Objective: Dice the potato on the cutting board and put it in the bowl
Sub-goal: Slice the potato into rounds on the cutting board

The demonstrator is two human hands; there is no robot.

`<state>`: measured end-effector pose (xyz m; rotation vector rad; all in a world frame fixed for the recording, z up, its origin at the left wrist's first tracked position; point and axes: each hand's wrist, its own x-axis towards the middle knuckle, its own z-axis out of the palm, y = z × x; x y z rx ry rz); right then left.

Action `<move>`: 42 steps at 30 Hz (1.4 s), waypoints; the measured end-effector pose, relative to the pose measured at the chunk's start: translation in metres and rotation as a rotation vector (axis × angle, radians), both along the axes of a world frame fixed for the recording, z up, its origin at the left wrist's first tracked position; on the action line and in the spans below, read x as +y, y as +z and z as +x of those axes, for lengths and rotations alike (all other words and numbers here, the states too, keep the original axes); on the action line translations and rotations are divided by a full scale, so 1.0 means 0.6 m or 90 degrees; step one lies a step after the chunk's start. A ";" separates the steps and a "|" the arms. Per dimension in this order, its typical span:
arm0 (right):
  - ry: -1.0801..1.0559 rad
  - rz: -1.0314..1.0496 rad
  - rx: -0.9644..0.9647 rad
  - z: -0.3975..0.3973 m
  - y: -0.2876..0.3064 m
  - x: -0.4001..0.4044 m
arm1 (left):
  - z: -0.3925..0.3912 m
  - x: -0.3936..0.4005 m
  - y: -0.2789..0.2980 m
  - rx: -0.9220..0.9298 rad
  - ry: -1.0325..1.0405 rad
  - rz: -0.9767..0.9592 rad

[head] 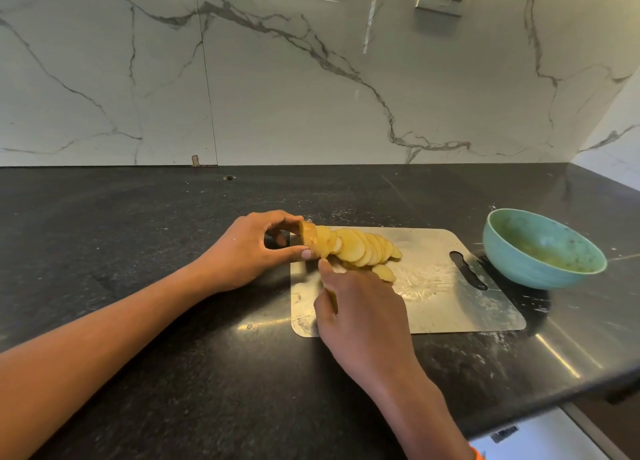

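Right hand [360,307] gripping a yellow handle, just beside left hand [252,248] pinching sliced potato [349,246]

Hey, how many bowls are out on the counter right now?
1. The single bowl sits on the dark counter, just past the right end of the cutting board. Anything beyond the frame's edges can't be ruled out.

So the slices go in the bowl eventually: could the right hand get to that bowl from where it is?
Probably yes. The bowl sits off the cutting board's right end, nothing between it and the right hand, though that hand seems to grip something.
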<state>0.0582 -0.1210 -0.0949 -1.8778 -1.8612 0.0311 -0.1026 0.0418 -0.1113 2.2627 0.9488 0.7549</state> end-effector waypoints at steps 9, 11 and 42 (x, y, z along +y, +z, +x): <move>-0.012 -0.014 -0.058 -0.009 -0.002 -0.001 | 0.014 -0.004 0.004 -0.003 0.029 -0.031; -0.015 -0.012 -0.064 -0.008 -0.005 0.001 | 0.017 -0.007 0.008 -0.036 0.045 -0.054; -0.053 0.076 0.076 -0.008 0.006 -0.011 | 0.001 -0.005 0.005 -0.010 -0.013 -0.032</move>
